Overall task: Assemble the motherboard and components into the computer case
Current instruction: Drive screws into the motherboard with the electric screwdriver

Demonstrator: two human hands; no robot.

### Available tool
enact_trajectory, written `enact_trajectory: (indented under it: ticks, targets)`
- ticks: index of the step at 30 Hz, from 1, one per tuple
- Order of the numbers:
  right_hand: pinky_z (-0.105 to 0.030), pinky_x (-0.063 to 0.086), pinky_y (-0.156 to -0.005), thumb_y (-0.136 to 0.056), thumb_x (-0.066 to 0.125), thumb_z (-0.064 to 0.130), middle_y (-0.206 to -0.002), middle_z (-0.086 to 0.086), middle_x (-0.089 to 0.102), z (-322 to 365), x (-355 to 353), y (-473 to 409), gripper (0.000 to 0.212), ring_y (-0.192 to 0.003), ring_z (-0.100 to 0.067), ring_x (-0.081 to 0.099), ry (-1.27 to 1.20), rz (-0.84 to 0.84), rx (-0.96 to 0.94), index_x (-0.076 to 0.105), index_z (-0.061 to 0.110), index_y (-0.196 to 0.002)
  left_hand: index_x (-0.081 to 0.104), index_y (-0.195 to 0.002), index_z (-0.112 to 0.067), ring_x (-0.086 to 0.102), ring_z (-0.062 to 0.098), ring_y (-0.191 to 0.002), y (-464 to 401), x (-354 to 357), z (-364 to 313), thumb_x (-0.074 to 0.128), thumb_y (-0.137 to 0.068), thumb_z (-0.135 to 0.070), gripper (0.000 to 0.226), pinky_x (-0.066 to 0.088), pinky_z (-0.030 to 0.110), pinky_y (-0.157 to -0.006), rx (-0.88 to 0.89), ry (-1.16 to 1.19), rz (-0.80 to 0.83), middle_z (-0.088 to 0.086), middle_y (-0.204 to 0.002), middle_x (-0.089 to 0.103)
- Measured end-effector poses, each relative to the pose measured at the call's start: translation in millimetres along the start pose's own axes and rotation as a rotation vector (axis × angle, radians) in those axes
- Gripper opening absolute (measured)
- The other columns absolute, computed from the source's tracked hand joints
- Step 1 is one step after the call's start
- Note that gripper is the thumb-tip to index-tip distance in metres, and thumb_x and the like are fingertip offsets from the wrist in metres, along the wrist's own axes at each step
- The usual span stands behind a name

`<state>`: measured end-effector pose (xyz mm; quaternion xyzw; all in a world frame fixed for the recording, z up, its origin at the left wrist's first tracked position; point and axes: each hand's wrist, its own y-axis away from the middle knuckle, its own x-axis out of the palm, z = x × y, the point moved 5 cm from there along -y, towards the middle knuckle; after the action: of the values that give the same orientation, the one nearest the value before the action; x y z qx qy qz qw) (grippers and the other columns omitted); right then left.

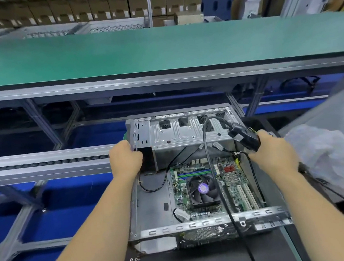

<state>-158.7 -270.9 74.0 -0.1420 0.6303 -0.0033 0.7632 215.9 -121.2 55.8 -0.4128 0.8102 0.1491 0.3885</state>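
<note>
The left hand (125,158) has its grip curled on the computer case (150,198) wall. The right hand (273,151) has its grip clamped on a black power plug (244,136), above the motherboard (231,179).

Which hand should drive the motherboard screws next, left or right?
Right, probably. The right hand already grips the black corded tool above the motherboard; the left hand holds the case wall, steadying it.

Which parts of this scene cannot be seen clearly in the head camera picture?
- Left hand fingertips: hidden behind the edge of the open grey metal computer case.
- Black corded tool in the right hand: its tip is hidden, its type unclear.
- White crumpled plastic bag: blurred, contents unknown.
- Tiny screws near the case: too small to count.
</note>
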Motion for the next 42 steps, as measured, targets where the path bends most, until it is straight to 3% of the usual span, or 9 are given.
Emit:
enact_trajectory:
  ticks: [6,10,14,21,24,27,32,37,42]
  targets:
    - [-0.032,0.036,-0.053,-0.079,0.079,0.033,-0.055,0.002,0.037,16,11,-55,0.04,-0.053,-0.028,0.042,0.042,-0.05,-0.049,0.041,0.022,-0.087,0.032,-0.063,-0.011,0.028,0.019,-0.057,15,4,-4,0.053,-0.073,0.007,0.029,0.021,0.027,-0.046,-0.131,0.096,-0.078,0.004,-0.061,0.034]
    - [-0.033,0.039,-0.054,-0.082,0.078,0.032,-0.059,0.0,0.044,26,14,-73,0.04,-0.059,-0.03,0.049,0.072,-0.051,-0.136,0.04,0.02,-0.088,0.035,-0.062,-0.01,0.035,0.021,-0.061,21,6,-3,0.06,-0.077,0.0,0.031,0.03,0.029,-0.048,-0.16,0.134,-0.118,0.006,-0.062,0.041]
    - [-0.034,0.038,-0.054,-0.085,0.079,0.031,-0.068,-0.004,0.054,16,7,-54,0.036,-0.065,-0.03,0.05,0.008,-0.162,-0.197,0.046,0.018,-0.087,0.043,-0.061,-0.009,0.04,0.021,-0.055,13,4,-1,0.071,-0.084,-0.028,0.04,0.038,0.034,-0.048,-0.102,0.15,-0.086,0.009,-0.058,0.049]
    - [-0.039,0.034,-0.064,-0.062,0.083,-0.005,-0.072,-0.013,0.061,20,-21,19,0.039,-0.067,-0.036,0.057,-0.015,-0.416,-0.31,0.065,0.006,-0.095,0.024,-0.058,-0.016,0.023,0.016,-0.052,23,-3,-32,0.055,-0.085,-0.02,0.041,0.019,0.03,-0.047,0.159,-0.012,-0.158,-0.001,-0.056,0.027]
    - [-0.043,0.036,-0.074,-0.055,0.077,-0.008,-0.078,-0.009,0.061,29,-21,49,0.048,-0.074,-0.034,0.058,-0.025,-0.5,-0.31,0.067,0.009,-0.099,0.029,-0.056,-0.012,0.034,0.023,-0.055,16,-1,-62,0.046,-0.089,-0.008,0.037,0.023,0.03,-0.046,0.357,-0.207,-0.086,0.005,-0.059,0.037]
    - [-0.043,0.035,-0.077,-0.057,0.073,-0.009,-0.078,-0.005,0.059,35,-16,72,0.048,-0.076,-0.032,0.056,-0.041,-0.58,-0.298,0.068,0.011,-0.1,0.033,-0.058,-0.011,0.037,0.025,-0.058,19,11,-82,0.044,-0.097,-0.015,0.04,0.033,0.032,-0.052,0.505,-0.275,-0.004,0.006,-0.063,0.04]
    - [-0.042,0.035,-0.08,-0.076,0.061,0.009,-0.083,-0.002,0.064,44,-11,71,0.024,-0.078,-0.031,0.061,-0.156,-0.598,-0.439,0.072,0.011,-0.098,0.053,-0.069,-0.005,0.049,0.027,-0.061,37,42,-76,0.042,-0.1,-0.025,0.038,0.048,0.033,-0.059,0.632,-0.408,0.201,0.01,-0.069,0.056]
    - [-0.041,0.036,-0.079,-0.081,0.058,0.014,-0.081,0.0,0.062,47,-15,65,0.019,-0.075,-0.03,0.059,-0.198,-0.566,-0.528,0.069,0.013,-0.097,0.036,-0.058,-0.013,0.038,0.022,-0.054,26,44,-65,0.046,-0.094,-0.019,0.038,0.035,0.028,-0.051,0.509,-0.373,0.319,0.004,-0.06,0.043]
    - [-0.042,0.04,-0.076,-0.064,0.083,-0.005,-0.088,-0.007,0.065,48,-16,22,0.041,-0.078,-0.032,0.058,-0.096,-0.41,-0.507,0.071,0.01,-0.1,0.046,-0.061,-0.01,0.053,0.025,-0.057,60,72,-91,0.051,-0.084,-0.016,0.025,0.051,0.032,-0.058,0.444,-0.431,0.505,0.004,-0.062,0.052]
